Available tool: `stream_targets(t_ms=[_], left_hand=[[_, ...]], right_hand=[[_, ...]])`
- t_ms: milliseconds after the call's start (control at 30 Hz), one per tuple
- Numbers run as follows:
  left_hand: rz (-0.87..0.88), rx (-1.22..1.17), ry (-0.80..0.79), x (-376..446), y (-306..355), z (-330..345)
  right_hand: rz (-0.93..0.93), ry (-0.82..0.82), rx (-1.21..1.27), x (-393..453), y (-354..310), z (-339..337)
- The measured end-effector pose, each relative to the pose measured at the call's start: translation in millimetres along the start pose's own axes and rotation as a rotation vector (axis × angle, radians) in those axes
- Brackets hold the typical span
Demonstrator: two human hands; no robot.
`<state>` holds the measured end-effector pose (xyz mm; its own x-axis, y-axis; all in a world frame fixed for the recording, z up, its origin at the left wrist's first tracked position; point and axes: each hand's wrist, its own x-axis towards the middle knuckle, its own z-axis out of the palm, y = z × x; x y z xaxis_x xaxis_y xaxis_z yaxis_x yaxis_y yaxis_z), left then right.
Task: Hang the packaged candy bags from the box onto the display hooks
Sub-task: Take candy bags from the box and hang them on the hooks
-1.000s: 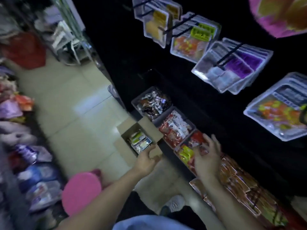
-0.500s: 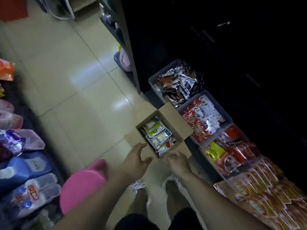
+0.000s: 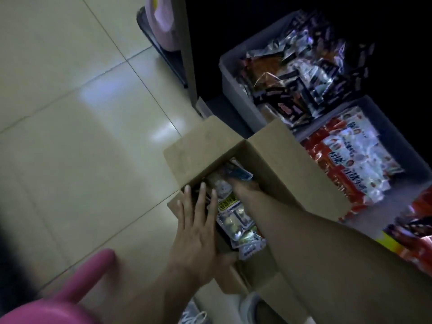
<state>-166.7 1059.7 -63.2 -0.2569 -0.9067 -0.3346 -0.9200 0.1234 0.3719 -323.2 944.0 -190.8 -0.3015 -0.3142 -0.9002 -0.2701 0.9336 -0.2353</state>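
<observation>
Now I have bent down from the shelf, and both my hands are at the cardboard box (image 3: 268,160) on the floor. My left hand (image 3: 198,230) lies flat on its near edge, fingers (image 3: 201,195) spread wide. My right hand (image 3: 245,187) has reached in among the candy bags (image 3: 236,218); whether it grips one I cannot tell. Nothing is lifted yet, so picking comes next.

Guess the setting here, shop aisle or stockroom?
Most likely a small shop aisle, mid-restock. Grey bins of packaged snacks sit low along a dark display, an open cardboard box of candy bags stands on the tiled floor, and both hands reach into it.
</observation>
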Motion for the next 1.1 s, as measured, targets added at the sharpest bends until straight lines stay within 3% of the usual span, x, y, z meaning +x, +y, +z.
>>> stream_targets(t_ms=[267, 400, 500, 767, 900, 1000, 1100], left_hand=[[-0.02, 0.079, -0.083, 3, 3, -2], [-0.015, 0.065, -0.09, 4, 2, -4], [-0.029, 0.058, -0.111, 5, 3, -5], [-0.079, -0.06, -0.214, 5, 2, -24], [-0.18, -0.455, -0.162, -6, 6, -43], [-0.41, -0.902, -0.158, -21, 36, -92], [-0.419, -1.294, -0.186, -39, 74, -161]], right_hand=[[-0.11, 0.093, -0.073, -58, -1, -12], [-0.112, -0.034, -0.219, -63, -8, -26], [-0.12, -0.11, -0.175, -69, -3, -27], [-0.431, 0.125, -0.175, -131, 32, -45], [-0.558, 0.213, 0.101, -210, 24, -82], [-0.568, 0.175, 0.364, -275, 8, -115], [-0.518, 0.107, 0.586, -347, -5, -144]])
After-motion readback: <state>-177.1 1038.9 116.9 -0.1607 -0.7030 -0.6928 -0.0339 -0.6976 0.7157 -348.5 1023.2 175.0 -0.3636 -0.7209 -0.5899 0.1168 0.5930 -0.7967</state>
